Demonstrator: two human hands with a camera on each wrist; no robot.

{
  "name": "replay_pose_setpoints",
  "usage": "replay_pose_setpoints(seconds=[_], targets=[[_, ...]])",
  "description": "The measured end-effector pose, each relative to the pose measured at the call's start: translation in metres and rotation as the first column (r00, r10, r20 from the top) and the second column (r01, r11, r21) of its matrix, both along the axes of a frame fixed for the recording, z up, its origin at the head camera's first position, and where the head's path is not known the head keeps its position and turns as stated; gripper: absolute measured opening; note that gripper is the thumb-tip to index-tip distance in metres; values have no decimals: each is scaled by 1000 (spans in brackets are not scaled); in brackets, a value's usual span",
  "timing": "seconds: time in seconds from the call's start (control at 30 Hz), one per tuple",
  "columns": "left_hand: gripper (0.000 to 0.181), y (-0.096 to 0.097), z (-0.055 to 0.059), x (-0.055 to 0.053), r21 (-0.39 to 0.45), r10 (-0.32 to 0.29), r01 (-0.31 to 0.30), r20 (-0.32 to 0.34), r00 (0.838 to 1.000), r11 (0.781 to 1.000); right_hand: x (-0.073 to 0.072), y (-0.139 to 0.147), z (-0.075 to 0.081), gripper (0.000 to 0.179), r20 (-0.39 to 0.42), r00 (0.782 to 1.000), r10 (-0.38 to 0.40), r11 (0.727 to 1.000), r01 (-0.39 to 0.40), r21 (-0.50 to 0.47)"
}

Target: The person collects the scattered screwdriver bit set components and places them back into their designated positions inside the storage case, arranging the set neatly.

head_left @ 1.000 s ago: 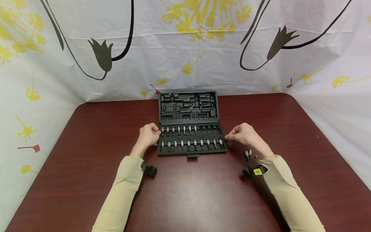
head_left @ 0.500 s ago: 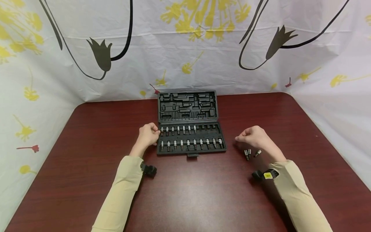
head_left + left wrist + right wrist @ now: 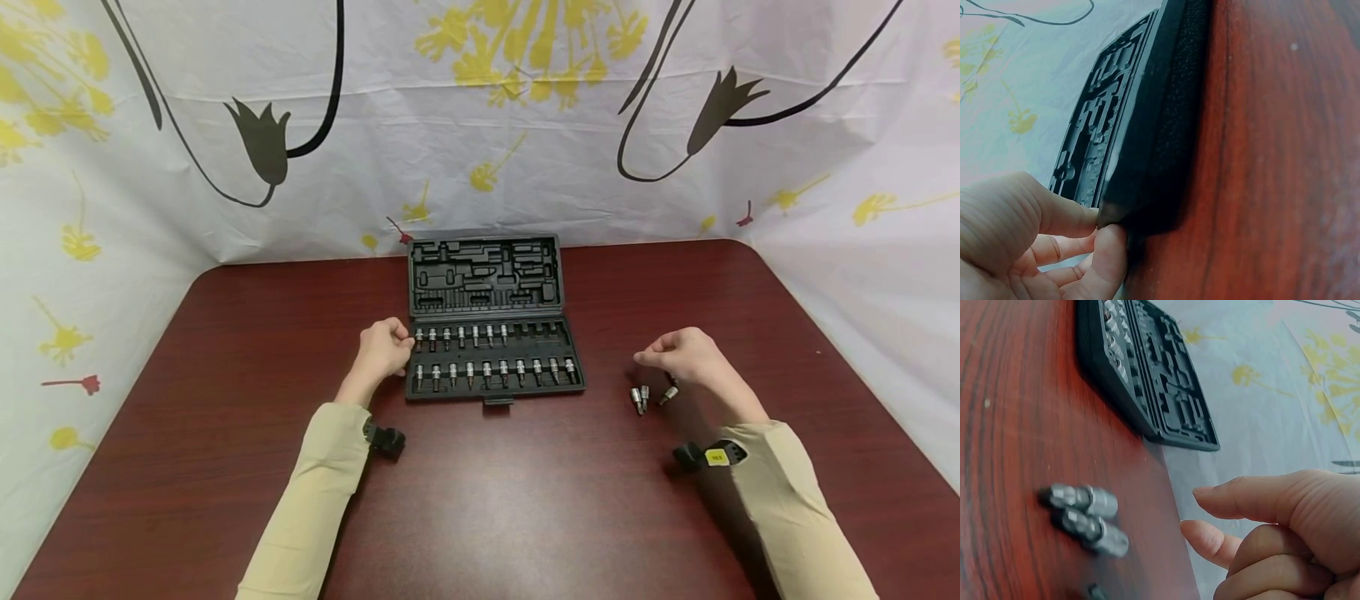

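A black bit-socket case [image 3: 491, 353] lies with its lid raised at the back of the table, holding two rows of silver bit sockets. At its left side my left hand [image 3: 384, 348] grips the edge; in the left wrist view thumb and finger pinch the case corner [image 3: 1147, 181]. To the right of the case, my right hand [image 3: 686, 354] hovers above several loose bit sockets [image 3: 637, 400]. The right wrist view has thumb and forefinger apart with nothing between them, the other fingers curled. Two sockets [image 3: 1088, 515] lie side by side there, slightly blurred.
The upper row's right end has several slots without sockets [image 3: 536, 329]. The dark red table [image 3: 487, 500] extends in front of the case and to both sides. A white patterned sheet [image 3: 555, 183] hangs behind the table.
My right hand has moved right, from the case's right edge to above the loose sockets, more of which now show. My left hand has stayed on the case.
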State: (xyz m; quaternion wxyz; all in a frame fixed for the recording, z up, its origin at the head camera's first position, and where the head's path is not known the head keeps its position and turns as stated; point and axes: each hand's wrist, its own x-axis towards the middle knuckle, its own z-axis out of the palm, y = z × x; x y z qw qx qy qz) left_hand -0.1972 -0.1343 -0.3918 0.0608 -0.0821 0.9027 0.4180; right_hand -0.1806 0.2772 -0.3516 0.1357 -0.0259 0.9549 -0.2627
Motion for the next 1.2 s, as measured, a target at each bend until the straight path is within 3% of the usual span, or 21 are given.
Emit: replay_pose_setpoints(seconds=[0.33,0.67,1.2], targets=[[7,-1,1,1,3,6,-6,7,1000,1000,1,20,-9,31,-49,999,-23,1000,23,-5],[7,0,0,0,7,2,-2,0,1000,1000,1,33,-13,31,-88,995,-41,996,48,80],[9,-1,-1,1,18,-6,6,-19,1000,1000,1,38,-17,34,-28,996,-87,987,90,135]])
